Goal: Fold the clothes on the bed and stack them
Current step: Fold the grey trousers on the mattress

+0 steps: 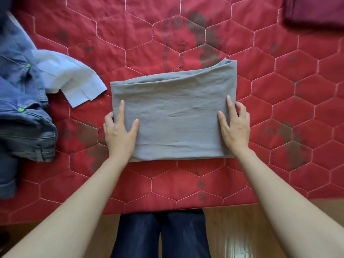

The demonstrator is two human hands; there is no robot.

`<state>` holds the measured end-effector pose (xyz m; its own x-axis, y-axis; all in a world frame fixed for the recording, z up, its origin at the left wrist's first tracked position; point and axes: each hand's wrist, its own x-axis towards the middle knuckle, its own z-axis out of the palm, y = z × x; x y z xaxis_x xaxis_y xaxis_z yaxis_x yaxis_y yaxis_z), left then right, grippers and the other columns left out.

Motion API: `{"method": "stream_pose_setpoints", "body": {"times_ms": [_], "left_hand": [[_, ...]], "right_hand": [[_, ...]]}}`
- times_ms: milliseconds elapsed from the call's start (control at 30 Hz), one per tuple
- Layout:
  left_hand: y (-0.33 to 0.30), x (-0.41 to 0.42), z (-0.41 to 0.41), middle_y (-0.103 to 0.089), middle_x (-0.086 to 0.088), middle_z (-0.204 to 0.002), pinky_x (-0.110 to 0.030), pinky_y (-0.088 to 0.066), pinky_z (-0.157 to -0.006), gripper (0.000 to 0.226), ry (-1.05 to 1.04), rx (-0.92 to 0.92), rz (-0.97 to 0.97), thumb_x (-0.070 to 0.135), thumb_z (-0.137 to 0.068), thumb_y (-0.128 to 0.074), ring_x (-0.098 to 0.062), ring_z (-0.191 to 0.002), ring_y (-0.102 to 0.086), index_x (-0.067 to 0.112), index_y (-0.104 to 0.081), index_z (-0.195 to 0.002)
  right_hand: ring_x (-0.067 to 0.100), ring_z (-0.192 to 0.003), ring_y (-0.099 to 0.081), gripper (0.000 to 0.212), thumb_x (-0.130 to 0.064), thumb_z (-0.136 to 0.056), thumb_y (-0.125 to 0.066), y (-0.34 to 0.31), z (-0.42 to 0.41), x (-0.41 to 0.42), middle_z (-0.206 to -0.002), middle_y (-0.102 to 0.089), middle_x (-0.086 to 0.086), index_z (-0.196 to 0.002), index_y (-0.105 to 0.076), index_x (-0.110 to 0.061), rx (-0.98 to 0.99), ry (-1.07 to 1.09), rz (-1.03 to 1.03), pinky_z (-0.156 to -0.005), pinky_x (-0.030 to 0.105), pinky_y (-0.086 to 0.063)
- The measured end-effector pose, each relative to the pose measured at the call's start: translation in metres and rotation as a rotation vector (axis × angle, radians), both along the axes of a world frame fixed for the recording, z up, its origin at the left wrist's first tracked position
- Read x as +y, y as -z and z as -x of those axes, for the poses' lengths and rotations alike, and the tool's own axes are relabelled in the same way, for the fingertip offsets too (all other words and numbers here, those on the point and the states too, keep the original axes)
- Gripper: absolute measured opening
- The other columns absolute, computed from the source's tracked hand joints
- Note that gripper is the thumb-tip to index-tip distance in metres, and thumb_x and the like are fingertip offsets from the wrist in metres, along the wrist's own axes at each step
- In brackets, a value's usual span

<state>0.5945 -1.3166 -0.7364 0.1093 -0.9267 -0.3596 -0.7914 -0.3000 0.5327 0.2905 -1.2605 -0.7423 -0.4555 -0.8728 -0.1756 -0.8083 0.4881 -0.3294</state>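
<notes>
A grey garment (173,116), folded into a rectangle, lies flat on the red quilted bed cover (186,179). My left hand (119,131) rests on its left edge. Thumb and forefinger lie straight on top, and the other fingers bend down beside the edge. My right hand (234,125) mirrors this on the right edge, with its outer fingers touching the quilt next to the cloth. Neither hand lifts the garment. Its far right corner bulges up slightly.
Crumpled blue jeans (22,116) and a pale blue shirt (70,79) lie unfolded at the left. A dark red folded cloth (314,12) sits at the far right corner. The bed's near edge runs just in front of my legs, above a wooden floor (260,229).
</notes>
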Motion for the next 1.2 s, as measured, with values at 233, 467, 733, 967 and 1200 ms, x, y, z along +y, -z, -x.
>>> {"method": "stream_pose_setpoints", "body": {"times_ms": [233,467,733,967,1200], "left_hand": [[-0.016,-0.007,-0.012,-0.048,-0.006,-0.121,-0.029,-0.032,-0.094,0.066,-0.054,0.178,-0.151,0.037,-0.092,-0.060,-0.028,-0.118,-0.050,0.045,-0.027,-0.148],[-0.040,0.001,0.022,-0.047,0.004,-0.110,-0.017,-0.030,-0.091,0.061,-0.173,0.165,0.033,0.025,-0.089,-0.066,-0.010,-0.106,-0.049,0.036,-0.042,-0.144],[-0.061,-0.005,0.149,-0.049,-0.001,-0.108,-0.013,-0.029,-0.089,0.059,-0.142,0.169,0.144,0.019,-0.087,-0.068,-0.015,-0.104,-0.051,0.027,-0.047,-0.142],[-0.082,-0.007,0.335,-0.051,-0.007,-0.109,-0.017,-0.032,-0.091,0.059,-0.050,0.282,0.155,0.016,-0.089,-0.066,-0.017,-0.102,-0.052,0.024,-0.045,-0.144],[-0.061,-0.022,0.445,-0.052,-0.007,-0.107,-0.013,-0.031,-0.088,0.059,0.039,0.332,0.159,0.019,-0.089,-0.066,-0.011,-0.097,-0.051,0.029,-0.045,-0.143]], "right_hand": [[0.031,-0.104,-0.055,0.062,-0.044,-0.095,-0.053,-0.016,-0.003,-0.001,-0.111,-0.054,0.011,-0.149,-0.024,-0.041,-0.253,0.131,-0.105,-0.087,0.038,-0.041],[0.017,-0.079,-0.046,0.058,-0.032,-0.094,-0.059,-0.028,0.010,-0.005,-0.099,-0.042,0.005,-0.148,-0.037,-0.026,-0.169,0.050,0.019,-0.071,0.036,-0.044],[0.014,-0.074,-0.043,0.055,-0.027,-0.092,-0.064,-0.051,0.133,-0.021,-0.093,-0.039,0.001,-0.143,-0.045,-0.021,-0.187,-0.031,0.148,-0.069,0.033,-0.040],[0.017,-0.076,-0.046,0.053,-0.026,-0.089,-0.068,-0.097,0.313,-0.016,-0.092,-0.043,0.004,-0.138,-0.052,-0.017,-0.100,0.003,0.228,-0.070,0.035,-0.042],[0.028,-0.077,-0.053,0.050,-0.027,-0.092,-0.064,-0.074,0.431,-0.004,-0.092,-0.048,0.014,-0.139,-0.051,-0.016,-0.045,0.095,0.224,-0.073,0.037,-0.042]]}}
